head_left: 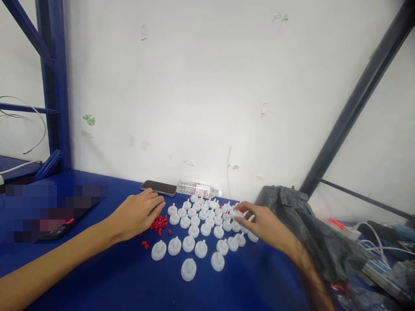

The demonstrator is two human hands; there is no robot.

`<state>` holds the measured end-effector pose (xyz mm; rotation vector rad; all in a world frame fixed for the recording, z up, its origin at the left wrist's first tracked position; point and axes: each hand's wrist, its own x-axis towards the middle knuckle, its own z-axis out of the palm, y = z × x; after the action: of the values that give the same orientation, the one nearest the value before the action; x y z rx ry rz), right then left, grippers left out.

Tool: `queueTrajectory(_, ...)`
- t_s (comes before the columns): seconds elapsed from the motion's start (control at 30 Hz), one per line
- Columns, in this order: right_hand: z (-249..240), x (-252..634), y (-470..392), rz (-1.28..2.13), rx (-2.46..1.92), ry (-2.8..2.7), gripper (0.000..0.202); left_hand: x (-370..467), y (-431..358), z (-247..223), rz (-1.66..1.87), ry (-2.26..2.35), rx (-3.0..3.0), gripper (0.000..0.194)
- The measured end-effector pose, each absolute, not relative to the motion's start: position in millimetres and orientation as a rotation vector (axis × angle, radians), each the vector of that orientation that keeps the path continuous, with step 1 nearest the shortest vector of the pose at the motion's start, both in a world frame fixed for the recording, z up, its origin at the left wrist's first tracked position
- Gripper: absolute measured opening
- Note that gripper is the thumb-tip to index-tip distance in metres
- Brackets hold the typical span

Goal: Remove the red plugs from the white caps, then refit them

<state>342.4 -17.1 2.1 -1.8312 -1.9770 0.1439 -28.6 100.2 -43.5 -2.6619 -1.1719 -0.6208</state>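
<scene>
My left hand (139, 214) reaches over a pile of small red caps (159, 224). Its fingers are bent and close together, and their tips and anything between them are hidden. Many white nozzle caps (188, 244), round discs with a short spout, stand spread over the blue table. At the right edge of this group, my right hand (261, 220) pinches a white nozzle cap (238, 213) between thumb and fingers. Red shows at that cap's tip. A few white caps close to the right hand also have red on their spouts.
Behind the caps, a phone (158, 188) and a clear plastic bottle (198, 189) lie against the wall. Grey plastic sheeting (311, 233) and cables (378, 242) are at the right. A dark flat object (69, 222), partly blurred, lies left on the table (116, 276).
</scene>
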Motion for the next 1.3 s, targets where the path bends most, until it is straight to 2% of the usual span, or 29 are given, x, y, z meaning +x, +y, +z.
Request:
queueTrajectory(0.17,-15.8,296.6,-15.0,-0.143,-1.498,-2.063,0.038,-16.0,79.9,-45.0,-0.785,-0.89,-2.71,0.028)
queueTrajectory(0.27,-29.4,276.0,-16.1,-0.244,-1.292,-2.161,0.027,-5.5,62.4,-45.1,-0.78,-0.75,-2.714,0.023)
queueTrajectory(0.4,-39.7,258.3,-20.7,-0.165,-1.132,-2.245,0.03,5.5,47.5,-50.8,-0.733,-0.587,-2.715,0.023)
queueTrajectory(0.57,-45.5,249.5,-23.7,-0.149,-1.031,-2.293,0.038,10.3,47.5,-63.2,-0.692,-0.49,-2.691,0.011)
queueTrajectory(0.87,-41.6,246.3,-23.1,-0.19,-0.961,-2.327,0.028,11.9,43.3,-58.4,-0.629,-0.364,-2.793,0.014)
queueTrajectory(0.93,-39.8,246.4,-19.6,-0.175,-0.958,-2.365,0.027,14.0,41.1,-56.4,-0.662,-0.421,-2.883,0.015)
queueTrajectory(1.03,-36.9,245.6,-15.2,-0.234,-0.962,-2.401,0.024,19.3,39.6,-57.0,-0.831,-0.602,-3.003,0.028)
queueTrajectory(1.2,-31.0,270.8,-9.8,-0.518,-0.924,-2.349,0.024,9.8,51.6,-50.3,-1.049,-0.962,-3.217,0.048)
queueTrajectory(1.3,-21.0,306.4,-7.8,-0.566,-1.123,-2.17,0.021,-12.3,70.1,-35.5,-1.198,-1.264,-3.088,0.05)
